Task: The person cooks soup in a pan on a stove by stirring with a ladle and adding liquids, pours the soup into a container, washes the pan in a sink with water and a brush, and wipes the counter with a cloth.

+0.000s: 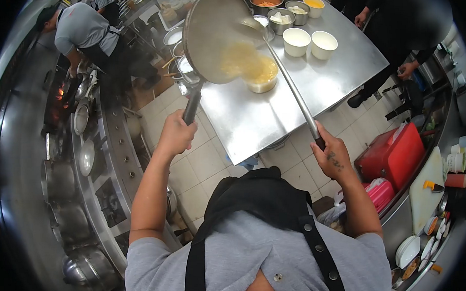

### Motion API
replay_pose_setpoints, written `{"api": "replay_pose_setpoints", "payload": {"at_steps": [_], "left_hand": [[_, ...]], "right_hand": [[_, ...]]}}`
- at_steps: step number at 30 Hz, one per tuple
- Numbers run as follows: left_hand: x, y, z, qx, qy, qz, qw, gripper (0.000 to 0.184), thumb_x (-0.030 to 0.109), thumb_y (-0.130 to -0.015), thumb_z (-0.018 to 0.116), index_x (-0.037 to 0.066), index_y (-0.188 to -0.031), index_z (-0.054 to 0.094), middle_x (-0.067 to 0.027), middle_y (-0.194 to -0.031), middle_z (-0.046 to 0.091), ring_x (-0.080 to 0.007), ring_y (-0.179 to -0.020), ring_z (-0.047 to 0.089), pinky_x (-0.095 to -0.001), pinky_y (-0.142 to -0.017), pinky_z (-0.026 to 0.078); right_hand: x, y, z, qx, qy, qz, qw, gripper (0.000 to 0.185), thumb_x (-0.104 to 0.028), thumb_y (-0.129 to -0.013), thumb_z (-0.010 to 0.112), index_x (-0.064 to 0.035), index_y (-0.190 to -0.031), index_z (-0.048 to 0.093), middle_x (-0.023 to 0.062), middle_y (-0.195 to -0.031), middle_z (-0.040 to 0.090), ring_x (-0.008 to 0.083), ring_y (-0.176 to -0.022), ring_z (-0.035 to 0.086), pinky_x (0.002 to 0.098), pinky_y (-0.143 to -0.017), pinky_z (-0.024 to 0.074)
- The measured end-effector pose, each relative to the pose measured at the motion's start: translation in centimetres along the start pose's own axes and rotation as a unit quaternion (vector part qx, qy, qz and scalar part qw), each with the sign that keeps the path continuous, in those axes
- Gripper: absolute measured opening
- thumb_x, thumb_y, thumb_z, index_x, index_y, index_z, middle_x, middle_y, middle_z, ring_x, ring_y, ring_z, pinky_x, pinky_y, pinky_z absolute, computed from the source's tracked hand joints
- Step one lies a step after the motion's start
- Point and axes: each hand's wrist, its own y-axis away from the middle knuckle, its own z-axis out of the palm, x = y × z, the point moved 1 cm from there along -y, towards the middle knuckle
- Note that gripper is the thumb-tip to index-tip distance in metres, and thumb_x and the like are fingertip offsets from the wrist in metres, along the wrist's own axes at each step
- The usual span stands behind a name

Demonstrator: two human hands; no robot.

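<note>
Presently I log: left hand [179, 132], fingers clamped on wok [211, 36], apparently emptying into bowl [262, 86] near counter [243, 132] left edge; right hand [332, 156], likewise on ladle [292, 89]; scraping likely next.

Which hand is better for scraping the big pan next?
Probably the right hand: it holds the ladle, whose scoop is up by the pan. The left hand is busy gripping the pan's handle, with the pan tipped over the metal bowl.
</note>
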Motion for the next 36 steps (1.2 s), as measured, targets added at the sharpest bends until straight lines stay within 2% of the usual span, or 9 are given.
{"api": "replay_pose_setpoints", "payload": {"at_steps": [5,10,22,25,26,29,31,33,36], "left_hand": [[-0.1,0.2,-0.3,0.029,-0.094,0.056,0.994,0.01,0.008,-0.08,0.058,0.001,-0.082,0.051,-0.0025,-0.055,0.05,-0.0106,-0.038,0.046,-0.0275,-0.039,0.037],[-1.2,0.0,-0.5,0.081,-0.215,0.158,0.96,0.014,0.01,-0.08,0.059,-0.001,-0.086,0.054,-0.0062,-0.056,0.051,-0.0169,-0.048,0.052,-0.0329,-0.048,0.041],[-1.7,0.0,0.3,0.095,-0.17,0.12,0.974,0.02,0.013,-0.077,0.061,-0.003,-0.089,0.058,-0.0115,-0.063,0.054,-0.022,-0.054,0.057,-0.0365,-0.054,0.045],[-1.0,0.6,0.5,0.088,-0.133,0.079,0.984,0.02,0.011,-0.075,0.06,-0.003,-0.09,0.058,-0.0151,-0.067,0.057,-0.0273,-0.065,0.061,-0.0375,-0.061,0.046],[-1.3,0.6,0.9,0.077,-0.066,0.061,0.993,0.02,0.011,-0.076,0.06,-0.003,-0.091,0.058,-0.013,-0.065,0.056,-0.0247,-0.06,0.06,-0.0361,-0.056,0.045],[-3.1,0.7,2.4,0.051,0.123,0.033,0.991,0.022,0.011,-0.079,0.06,-0.004,-0.096,0.058,-0.0066,-0.056,0.053,-0.0168,-0.043,0.054,-0.0315,-0.04,0.041],[-3.9,1.7,2.8,0.042,0.225,0.017,0.973,0.027,0.012,-0.082,0.059,-0.004,-0.103,0.057,-0.0045,-0.051,0.05,-0.0136,-0.037,0.05,-0.0293,-0.032,0.039],[-6.9,2.0,3.9,0.041,0.274,0.059,0.959,0.022,0.018,-0.084,0.061,0.002,-0.1,0.058,-0.0035,-0.057,0.055,-0.0108,-0.042,0.052,-0.0262,-0.039,0.043],[-9.5,5.5,2.1,0.064,0.399,0.032,0.914,0.021,0.015,-0.082,0.063,-0.002,-0.093,0.056,-0.0037,-0.056,0.055,-0.0105,-0.041,0.052,-0.0267,-0.038,0.042]], "right_hand": [[2.4,-0.5,1.2,0.058,0.125,-0.097,0.986,0.057,-0.005,-0.081,0.058,-0.0035,-0.135,0.04,0.0184,-0.074,0.058,0.0373,-0.064,0.06,0.0434,-0.058,0.0479],[3.6,-0.1,1.0,0.075,0.285,-0.101,0.95,0.057,-0.006,-0.083,0.054,-0.0093,-0.138,0.039,0.0131,-0.075,0.055,0.0349,-0.061,0.058,0.0448,-0.055,0.0479],[2.5,3.9,-9.2,-0.019,0.503,-0.066,0.861,0.059,-0.008,-0.081,0.055,-0.0142,-0.138,0.041,0.0118,-0.071,0.052,0.0323,-0.058,0.057,0.0451,-0.052,0.0476],[2.3,3.3,-9.7,-0.026,0.433,-0.083,0.897,0.068,-0.002,-0.078,0.06,-0.0115,-0.141,0.037,0.0136,-0.077,0.056,0.0318,-0.059,0.056,0.0422,-0.052,0.0468],[1.9,2.8,-9.3,-0.003,0.341,-0.156,0.927,0.068,0.002,-0.078,0.06,-0.0055,-0.141,0.036,0.0099,-0.074,0.058,0.0247,-0.057,0.057,0.0358,-0.053,0.0469],[2.5,2.1,-4.0,-0.058,0.026,-0.033,0.997,0.061,0.001,-0.082,0.058,0.0004,-0.139,0.036,0.0035,-0.064,0.053,0.0143,-0.048,0.051,0.028,-0.045,0.0427],[-1.4,1.6,0.5,-0.104,-0.275,0.121,0.948,0.056,-0.002,-0.085,0.057,0.0036,-0.137,0.036,-0.0017,-0.057,0.047,0.0067,-0.041,0.044,0.0224,-0.037,0.0375],[-4.7,1.0,4.3,-0.157,-0.336,0.079,0.925,0.06,-0.009,-0.085,0.061,0.0066,-0.136,0.035,0.0003,-0.052,0.047,0.0067,-0.036,0.04,0.0211,-0.035,0.034],[-9.9,0.8,10.6,-0.176,-0.432,0.087,0.88,0.06,-0.011,-0.085,0.06,0.0049,-0.136,0.032,-0.0016,-0.053,0.042,0.0066,-0.033,0.037,0.0213,-0.03,0.031]]}}
